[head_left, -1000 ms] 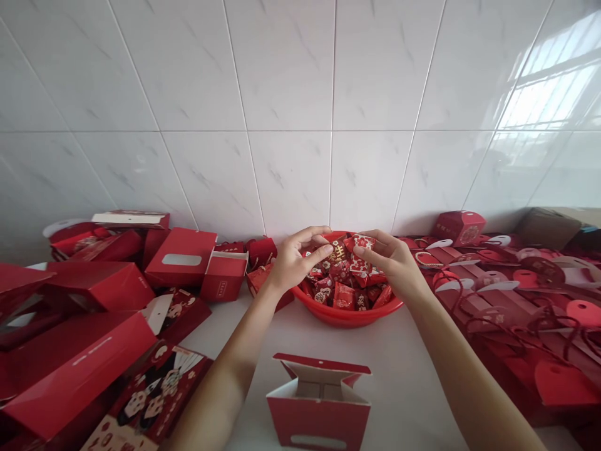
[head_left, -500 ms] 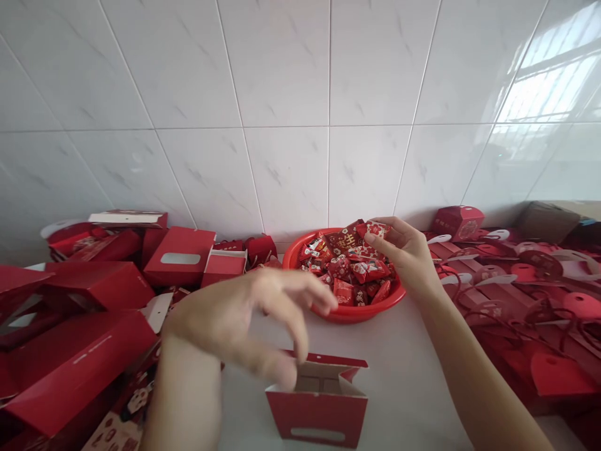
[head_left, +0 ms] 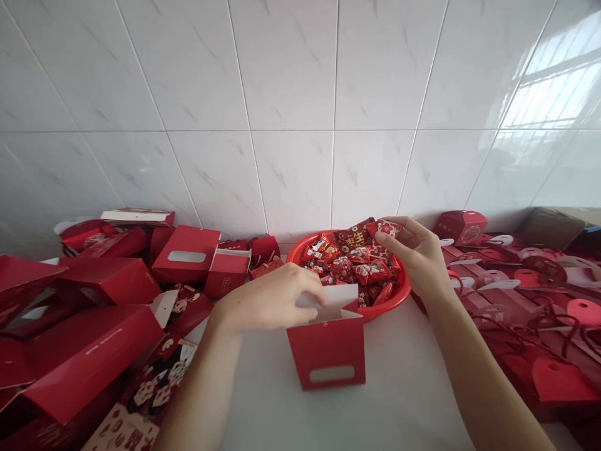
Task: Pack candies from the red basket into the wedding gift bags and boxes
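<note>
An upright red box (head_left: 326, 354) with an open top and a pale oval window stands on the white table in front of the basket. My left hand (head_left: 277, 297) is closed on the box's upper left edge, fingers over the opening. Behind it, a round red basket (head_left: 389, 305) holds several red wrapped candies (head_left: 370, 272). My right hand (head_left: 420, 254) pinches a red and white wrapped candy (head_left: 389, 229) above the basket's right side. A larger dark red packet (head_left: 354, 237) lies beside that candy.
Red boxes (head_left: 94, 351) are piled along the left, with patterned ones (head_left: 157, 382) among them. Many flat red boxes with cords (head_left: 507, 300) cover the right side. A brown box (head_left: 549, 227) sits at the back right, and a tiled wall (head_left: 291, 175) rises behind.
My left hand has closed on the red box, which is now nearer the basket and shows its raised back flap. My right hand still pinches the candy.
</note>
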A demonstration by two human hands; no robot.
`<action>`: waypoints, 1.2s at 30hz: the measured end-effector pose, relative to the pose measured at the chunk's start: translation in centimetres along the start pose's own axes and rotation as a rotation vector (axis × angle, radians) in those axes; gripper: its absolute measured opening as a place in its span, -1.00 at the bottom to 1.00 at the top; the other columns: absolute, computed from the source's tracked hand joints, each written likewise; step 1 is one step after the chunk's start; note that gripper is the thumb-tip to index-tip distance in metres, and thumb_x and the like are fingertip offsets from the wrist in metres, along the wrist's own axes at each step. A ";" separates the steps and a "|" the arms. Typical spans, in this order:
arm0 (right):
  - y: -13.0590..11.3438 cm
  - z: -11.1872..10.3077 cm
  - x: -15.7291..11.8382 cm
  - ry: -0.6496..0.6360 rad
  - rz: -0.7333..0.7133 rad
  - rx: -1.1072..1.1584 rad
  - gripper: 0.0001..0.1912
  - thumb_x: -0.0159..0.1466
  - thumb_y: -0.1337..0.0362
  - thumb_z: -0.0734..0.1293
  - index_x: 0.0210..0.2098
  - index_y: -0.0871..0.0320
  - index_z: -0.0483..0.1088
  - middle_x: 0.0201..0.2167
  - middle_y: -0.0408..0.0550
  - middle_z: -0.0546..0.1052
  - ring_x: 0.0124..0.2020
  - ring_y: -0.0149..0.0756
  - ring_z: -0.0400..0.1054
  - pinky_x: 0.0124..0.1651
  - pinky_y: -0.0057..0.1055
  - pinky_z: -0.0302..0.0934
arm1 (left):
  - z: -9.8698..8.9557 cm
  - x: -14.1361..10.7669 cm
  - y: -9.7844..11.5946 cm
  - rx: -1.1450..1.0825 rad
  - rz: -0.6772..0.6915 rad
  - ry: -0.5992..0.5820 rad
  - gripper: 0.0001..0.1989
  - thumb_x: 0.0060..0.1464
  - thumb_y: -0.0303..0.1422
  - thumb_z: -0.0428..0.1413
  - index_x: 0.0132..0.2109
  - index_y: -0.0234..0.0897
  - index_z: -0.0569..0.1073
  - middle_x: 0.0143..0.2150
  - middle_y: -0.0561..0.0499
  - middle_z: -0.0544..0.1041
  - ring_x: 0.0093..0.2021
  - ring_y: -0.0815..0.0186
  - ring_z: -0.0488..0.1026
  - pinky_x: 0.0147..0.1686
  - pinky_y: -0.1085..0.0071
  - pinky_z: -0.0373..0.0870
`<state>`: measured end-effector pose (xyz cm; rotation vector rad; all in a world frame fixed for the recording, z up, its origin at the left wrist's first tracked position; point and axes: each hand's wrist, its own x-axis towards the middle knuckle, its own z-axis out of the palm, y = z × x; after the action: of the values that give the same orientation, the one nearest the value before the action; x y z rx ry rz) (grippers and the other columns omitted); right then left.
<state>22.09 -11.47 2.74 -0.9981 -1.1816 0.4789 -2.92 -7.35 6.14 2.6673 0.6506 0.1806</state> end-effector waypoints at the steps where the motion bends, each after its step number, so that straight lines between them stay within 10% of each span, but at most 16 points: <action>1: -0.1 0.0 0.0 0.002 -0.002 0.005 -0.64 0.13 0.10 0.52 -0.14 0.11 0.50 -0.34 -0.09 0.60 -0.32 -0.27 0.49 -0.21 -0.30 0.40 | 0.1 0.1 -0.1 0.010 -0.009 0.029 -0.75 0.07 -0.51 0.12 -0.18 -0.16 0.64 -0.16 0.08 0.63 -0.16 0.27 0.54 -0.17 0.39 0.36; 20: -5.0 -2.0 -2.2 -0.437 -0.196 -0.349 -0.77 0.21 0.20 0.47 -0.13 0.04 0.55 -0.27 -0.10 0.62 -0.30 -0.27 0.49 -0.27 -0.39 0.41 | 1.4 2.1 -1.5 -0.184 -0.212 -0.157 -0.25 -0.15 -0.03 0.32 0.19 -0.14 0.39 0.22 -0.05 0.43 -0.12 0.21 0.54 -0.30 0.41 0.41; 30: -4.5 -0.3 -2.7 -0.568 -0.270 -0.547 -0.73 0.26 0.25 0.41 -0.04 0.02 0.53 -0.16 -0.08 0.63 -0.20 -0.20 0.52 -0.22 -0.35 0.42 | 1.2 2.5 -1.2 -0.130 -0.306 -0.188 -0.46 -0.22 -0.01 0.33 -0.19 -0.25 0.38 -0.24 0.00 0.52 -0.31 0.19 0.51 -0.46 0.38 0.32; 36: -4.0 -0.1 -2.7 -0.576 -0.213 -0.540 -0.69 0.26 0.24 0.41 0.01 0.02 0.53 -0.18 -0.09 0.64 -0.24 -0.22 0.53 -0.25 -0.38 0.43 | 1.3 2.3 -1.2 -0.189 -0.291 -0.164 -0.18 -0.23 -0.05 0.35 0.17 -0.28 0.36 -0.17 -0.02 0.59 -0.28 0.16 0.56 -0.39 0.35 0.36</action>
<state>20.51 -15.67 4.66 -1.2098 -1.9836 0.2832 -1.11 -5.70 4.54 2.3458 0.9083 -0.0542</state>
